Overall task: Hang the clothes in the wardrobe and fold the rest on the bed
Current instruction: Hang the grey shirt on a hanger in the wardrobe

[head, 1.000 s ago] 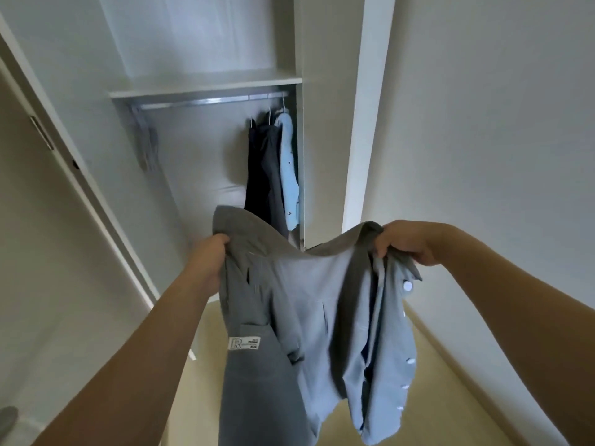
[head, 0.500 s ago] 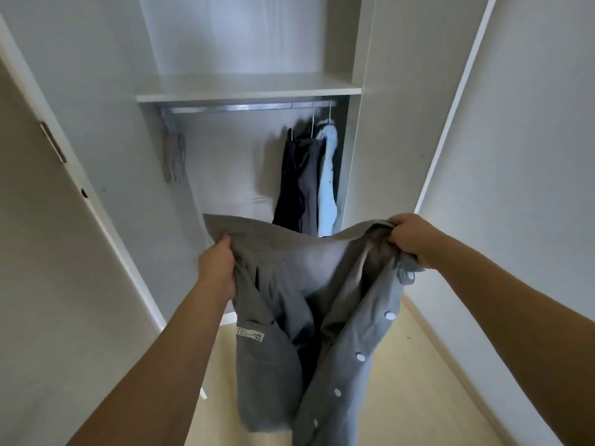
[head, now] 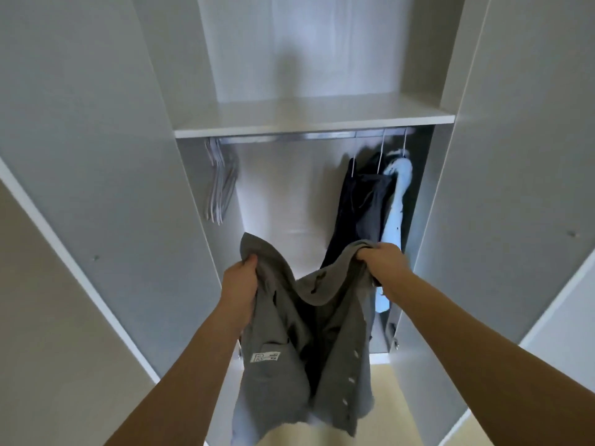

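Grey shirt (head: pixel 309 342) held up in front of the open wardrobe (head: pixel 96 156), below the rail (head: pixel 289 136) and just ahead of the hanging compartment, not on any hanger. Gripped at its upper edge by both hands: left hand (head: pixel 240 284) clenched on the fabric near the raised collar on the left, right hand (head: pixel 384 260) clenched on the bunched top edge on the right, fingers (head: pixel 363 254) curled over the cloth. Sagging between the two hands, front open, a row of pale buttons (head: pixel 351 379) down the right panel and a white label (head: pixel 265 356) on the left panel. Lower hem hanging free above the light floor (head: pixel 396 413). Behind it, on the right end of the rail, a dark garment (head: pixel 357 214) and a light blue shirt (head: pixel 396 214) hanging side by side on hangers, the blue one nearest the right wall. On the left end of the rail, a cluster of bare hangers (head: pixel 220 185), well apart from the hung clothes. Above the rail, a white shelf (head: pixel 306 119). Both forearms stretched forward from the bottom corners of the view.
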Action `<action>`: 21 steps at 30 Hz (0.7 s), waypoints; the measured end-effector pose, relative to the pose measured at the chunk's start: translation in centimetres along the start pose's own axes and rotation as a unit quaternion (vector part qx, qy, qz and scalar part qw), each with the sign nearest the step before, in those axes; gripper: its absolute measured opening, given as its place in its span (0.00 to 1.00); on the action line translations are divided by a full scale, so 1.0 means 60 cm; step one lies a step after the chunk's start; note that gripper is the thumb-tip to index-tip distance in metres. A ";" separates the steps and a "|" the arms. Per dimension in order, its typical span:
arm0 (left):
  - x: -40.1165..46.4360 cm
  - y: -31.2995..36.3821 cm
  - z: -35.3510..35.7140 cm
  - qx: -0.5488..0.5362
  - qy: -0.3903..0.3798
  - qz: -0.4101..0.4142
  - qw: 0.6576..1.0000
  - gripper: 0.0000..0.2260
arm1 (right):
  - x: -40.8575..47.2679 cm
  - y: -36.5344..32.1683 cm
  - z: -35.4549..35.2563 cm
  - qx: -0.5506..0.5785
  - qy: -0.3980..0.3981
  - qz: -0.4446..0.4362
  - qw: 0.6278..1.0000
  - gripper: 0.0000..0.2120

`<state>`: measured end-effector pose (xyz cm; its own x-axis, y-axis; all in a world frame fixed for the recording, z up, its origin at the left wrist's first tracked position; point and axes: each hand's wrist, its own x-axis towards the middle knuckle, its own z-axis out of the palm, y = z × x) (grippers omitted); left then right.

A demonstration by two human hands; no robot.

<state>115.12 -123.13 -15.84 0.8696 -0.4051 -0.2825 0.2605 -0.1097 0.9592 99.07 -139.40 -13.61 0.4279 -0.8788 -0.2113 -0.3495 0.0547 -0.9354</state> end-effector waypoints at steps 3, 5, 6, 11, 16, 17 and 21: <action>0.053 0.019 0.023 0.038 -0.019 0.001 0.999 0.11 | 0.075 -0.040 0.024 0.014 -0.036 -0.027 0.999 0.02; 0.086 0.020 0.028 0.105 -0.033 -0.018 0.994 0.12 | 0.119 -0.056 0.042 0.033 -0.040 -0.031 0.998 0.05; 0.103 0.022 0.028 0.138 -0.038 -0.032 0.989 0.14 | 0.136 -0.067 0.050 0.039 -0.036 -0.033 0.998 0.06; 0.202 0.044 0.040 0.237 -0.087 -0.113 0.961 0.17 | 0.217 -0.129 0.101 0.049 -0.034 -0.075 0.995 0.04; 0.310 0.071 0.041 0.286 -0.138 -0.168 0.933 0.14 | 0.272 -0.194 0.157 0.017 -0.060 -0.144 0.988 0.15; 0.330 0.083 0.039 0.284 -0.158 -0.186 0.927 0.13 | 0.286 -0.202 0.163 0.016 -0.053 -0.154 0.987 0.17; 0.448 0.148 0.040 0.325 -0.229 -0.177 0.901 0.18 | 0.340 -0.239 0.192 0.024 -0.041 -0.168 0.985 0.14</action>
<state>139.80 -137.15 -14.87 0.4782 -0.5558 -0.6800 0.0579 -0.7526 0.6559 122.42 -152.63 -7.80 0.5794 -0.8100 0.0910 -0.1377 -0.2073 -0.9685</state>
